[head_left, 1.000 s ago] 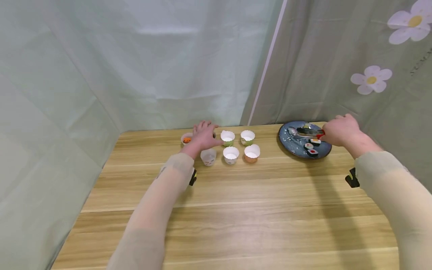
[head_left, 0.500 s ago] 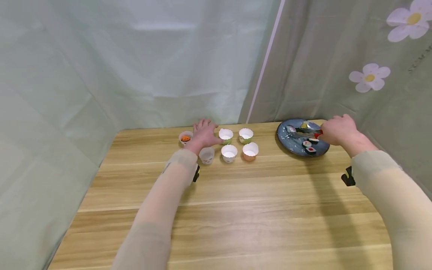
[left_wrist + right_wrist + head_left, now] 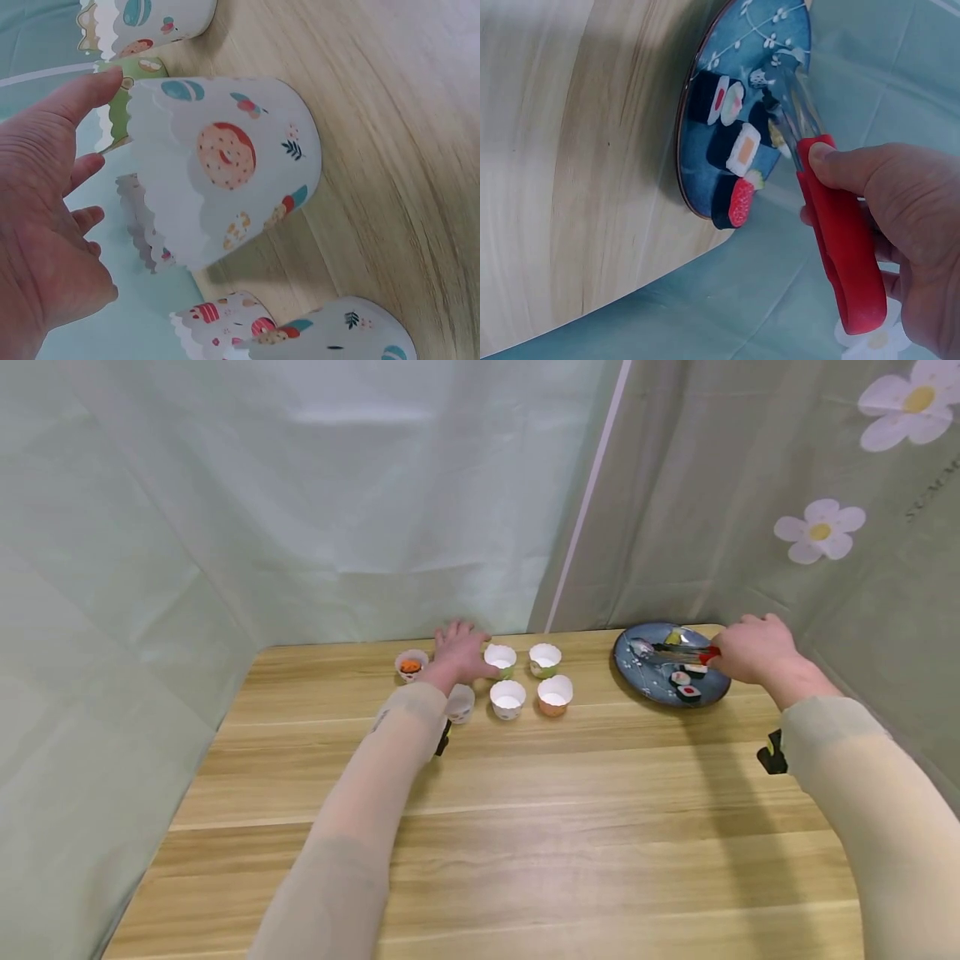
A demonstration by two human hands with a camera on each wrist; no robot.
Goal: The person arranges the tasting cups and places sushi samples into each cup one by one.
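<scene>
Fingers spread, my left hand [image 3: 461, 656] reaches over the paper baking cups at the table's back. Its thumb is by the rim of a green cup [image 3: 500, 663]; contact is unclear. In the left wrist view a white cup with a donut print [image 3: 259, 191] stands closest to the palm. My right hand [image 3: 753, 647] grips red-handled tongs [image 3: 844, 240], thumb on top. Their metal ends are over the blue plate [image 3: 648, 687] among toy-like sushi pieces; whether they pinch one is unclear. A red-topped sushi [image 3: 740, 201] lies at the plate's edge.
An orange piece [image 3: 410, 666] sits in the leftmost cup. An orange cup [image 3: 553, 699], a white cup [image 3: 507, 702] and another green cup [image 3: 545, 663] stand right of my left hand. A curtain [image 3: 412, 510] hangs behind the wooden table [image 3: 525, 827].
My left hand has shifted slightly right and away, uncovering more of the leftmost cup. The right hand and tongs stay nearly in place over the plate. The head view has drifted a little.
</scene>
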